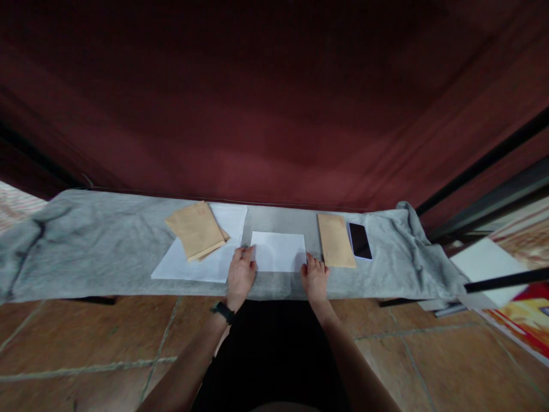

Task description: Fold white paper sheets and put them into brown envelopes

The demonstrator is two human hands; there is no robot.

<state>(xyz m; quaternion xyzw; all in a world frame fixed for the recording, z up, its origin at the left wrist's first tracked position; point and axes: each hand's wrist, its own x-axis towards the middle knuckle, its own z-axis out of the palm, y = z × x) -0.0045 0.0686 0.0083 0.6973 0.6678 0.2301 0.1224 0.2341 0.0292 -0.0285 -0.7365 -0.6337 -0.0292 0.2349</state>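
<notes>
A white sheet of paper (pixel 278 252) lies flat on the grey cloth, between my two hands. My left hand (pixel 241 273) touches its left edge, with the fingers bent and close together. At the sheet's lower right corner is my right hand (pixel 315 276), its fingers curled near the edge. Whether either hand pinches the paper is too small to tell. Several brown envelopes (pixel 199 230) rest in an overlapping pile at the left, on larger white sheets (pixel 171 268). One more brown envelope (pixel 337 240) lies just right of my right hand.
A dark-screened phone (pixel 360 241) lies beside the right envelope. The grey cloth (pixel 111 246) covers a long narrow table against a dark red backdrop (pixel 266 126). Dark metal bars and a colourful printed board (pixel 532 315) stand at the right, above a brown tiled floor.
</notes>
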